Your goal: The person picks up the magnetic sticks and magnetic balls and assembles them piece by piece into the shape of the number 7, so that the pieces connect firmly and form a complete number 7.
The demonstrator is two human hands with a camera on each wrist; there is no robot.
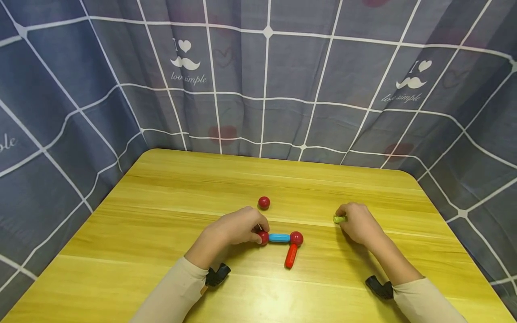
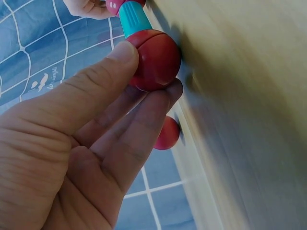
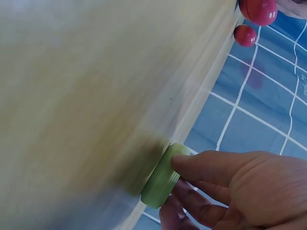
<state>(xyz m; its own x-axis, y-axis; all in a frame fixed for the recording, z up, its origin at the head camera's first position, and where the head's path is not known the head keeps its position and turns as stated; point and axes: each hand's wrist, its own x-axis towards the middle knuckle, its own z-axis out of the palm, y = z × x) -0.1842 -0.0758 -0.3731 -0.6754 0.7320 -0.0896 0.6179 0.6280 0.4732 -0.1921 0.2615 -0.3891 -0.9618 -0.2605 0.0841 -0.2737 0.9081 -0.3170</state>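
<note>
Left hand (image 1: 238, 226) should keep its pinched ball (image 2: 159, 60) still, left of blue stick (image 1: 279, 238); right hand (image 1: 358, 223) pinches green stick (image 3: 160, 179)

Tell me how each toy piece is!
Shiny red left ball: pinched in left grip
Blue ridged stick: touching balls at both ends
Shiny red corner ball: touching two sticks
Slim red stick: one end free
Shiny red far ball: apart, untouched
Green ridged stick: pinched in right grip

Smooth, glossy plastic is seen on the red balls (image 2: 157, 61), ribbed plastic on the green rod (image 3: 160, 179) — glossy wood grain on the bench (image 1: 181, 179).
</note>
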